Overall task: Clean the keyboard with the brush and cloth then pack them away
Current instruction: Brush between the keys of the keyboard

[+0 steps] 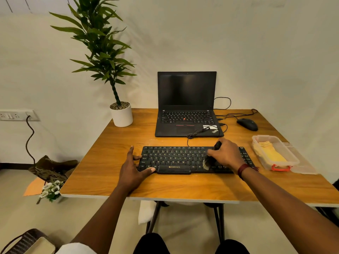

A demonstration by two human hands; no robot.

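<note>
Well, there's a flat black keyboard (183, 160) lying on the smooth wood table (110, 173), near the front edge, w/ lots of small square keys & one long bar at the bottom. The right hand (227, 154) has its fingers curled tight round a brush (207, 162). The brush has a shiny black handle that pokes up behind the knuckles, & its soft, fluffy hairs, dark w/ pale tips, touch the keys on the right part of the keyboard. The left hand (132, 169) is spread wide at the keyboard's left end, thumb pressed on the front edge, fingertips against the side.

On the right of the table sits a see-through plastic box (255, 142), a long shape w/ round corners & an orange clip at the front. Inside it lies a yellow cloth (271, 153), folded, soft-looking. The box's clear lid (304, 165) lies flat just beside it.

Farther back: a black laptop (187, 103), open, screen dark, w/ thin black wires curling by it. A round black mouse (247, 124) sits to its right. A smooth white pot (121, 115) holds little stones & a tall leafy plant.
</note>
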